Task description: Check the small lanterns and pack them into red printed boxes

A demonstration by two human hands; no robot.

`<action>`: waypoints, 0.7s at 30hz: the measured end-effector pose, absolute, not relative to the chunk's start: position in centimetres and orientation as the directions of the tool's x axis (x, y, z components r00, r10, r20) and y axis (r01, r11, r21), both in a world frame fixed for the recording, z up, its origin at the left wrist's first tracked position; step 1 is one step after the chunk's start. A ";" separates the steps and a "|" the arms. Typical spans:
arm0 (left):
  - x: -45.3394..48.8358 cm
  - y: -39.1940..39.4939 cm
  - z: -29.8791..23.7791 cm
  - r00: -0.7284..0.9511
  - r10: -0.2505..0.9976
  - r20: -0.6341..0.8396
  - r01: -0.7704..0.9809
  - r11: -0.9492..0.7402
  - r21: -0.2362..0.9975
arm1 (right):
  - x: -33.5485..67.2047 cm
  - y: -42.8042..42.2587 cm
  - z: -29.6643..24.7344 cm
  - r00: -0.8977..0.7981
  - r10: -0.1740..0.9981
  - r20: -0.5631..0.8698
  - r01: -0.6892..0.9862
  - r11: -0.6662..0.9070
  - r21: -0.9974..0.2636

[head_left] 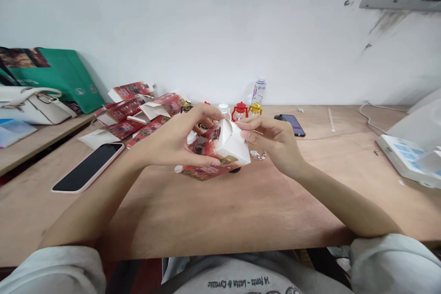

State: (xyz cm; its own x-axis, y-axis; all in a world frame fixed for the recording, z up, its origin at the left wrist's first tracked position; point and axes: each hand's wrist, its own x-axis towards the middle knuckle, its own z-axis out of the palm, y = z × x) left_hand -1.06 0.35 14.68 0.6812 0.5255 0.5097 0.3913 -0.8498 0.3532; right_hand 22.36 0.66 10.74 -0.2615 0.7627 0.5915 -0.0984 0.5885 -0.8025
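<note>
- Grip in the head view: the left hand (175, 142) pinches a red-and-white carton (223, 147), thumb beneath and fingers over; the right hand (272, 140) nips its white end flap.
- Carton sits just above the surface (241, 211), dead centre. There are toy lanterns (240, 111) at 12 o'clock, flat cartons (138, 110) at 10 and a phone (87, 167) at 8.
- Likely risks: uneven pressure could crease or tear the flap, and a slack left pinch could drop the carton.
</note>
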 end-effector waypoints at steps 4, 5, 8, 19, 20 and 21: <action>-1.4 1.0 14.6 0.638 0.532 0.557 0.417 -0.847 0.330 | 22.7 0.5 10.9 -0.383 0.639 0.666 0.068 0.739 -0.670; -1.4 1.1 14.6 0.620 0.537 0.572 0.426 -0.843 0.330 | 22.8 0.4 10.9 -0.432 0.613 0.662 0.120 0.766 -0.631; -1.1 1.4 14.3 0.562 0.548 0.619 0.436 -0.833 0.341 | 22.6 0.6 10.6 -0.486 0.583 0.651 0.203 0.800 -0.565; -2.5 2.5 15.4 0.428 0.656 0.622 0.284 -0.751 0.597 | 23.3 4.4 10.5 -0.107 0.873 0.476 -0.147 0.460 -0.876; -2.9 2.8 15.6 0.410 0.651 0.639 0.295 -0.758 0.582 | 23.7 5.2 10.4 -0.089 0.903 0.420 -0.176 0.400 -0.899; -3.2 3.1 15.6 0.394 0.640 0.659 0.313 -0.768 0.559 | 24.1 6.1 10.3 -0.080 0.930 0.358 -0.205 0.337 -0.919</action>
State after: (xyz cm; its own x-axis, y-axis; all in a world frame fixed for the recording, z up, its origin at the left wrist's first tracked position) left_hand -3.21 3.07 15.63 0.3943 0.6404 0.6591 0.3134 -0.7679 0.5586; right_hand 24.06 6.06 10.28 -0.0804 0.9301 0.3584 -0.2049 0.3365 -0.9191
